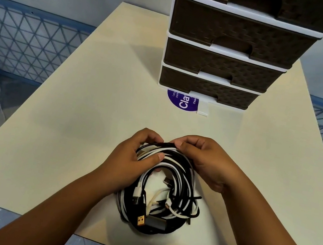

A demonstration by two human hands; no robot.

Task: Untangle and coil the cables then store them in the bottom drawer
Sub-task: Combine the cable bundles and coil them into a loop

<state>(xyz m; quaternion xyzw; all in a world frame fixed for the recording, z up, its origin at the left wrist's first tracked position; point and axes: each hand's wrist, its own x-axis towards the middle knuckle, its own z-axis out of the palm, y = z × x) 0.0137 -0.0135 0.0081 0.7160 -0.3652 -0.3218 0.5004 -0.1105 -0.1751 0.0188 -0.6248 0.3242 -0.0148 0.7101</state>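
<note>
Nearest the camera, the gold USB plug (141,220) and the grey connector (155,222) beside it lie at the front of the bundle, loose on the table (77,108), and that's the first worry: lift the bundle now and those heavy ends may swing, catch a loop and pull the knot tighter. The cables (165,195), black and white mixed, sit in a rough ring at the near edge, several small plugs poking into the middle; nothing looks sorted out yet, so I'd judge the untangling barely begun. Up at the far side of the ring, both hands are on it: the left hand (136,150) curls round a clutch of strands, thumb pressed over a white one, and the right hand (203,161) pinches a black strand at the top between thumb and fingertips. Pulling those two grips apart could cinch a crossing hidden beneath. The bundle also sits close to the table's front edge, so a tug toward the body might drag it off. Further back, a purple sticker (181,102) lies on the table, partly under the drawer unit (227,54). The bottom drawer (209,88) looks closed, and with both hands busy it can't be opened.
</note>
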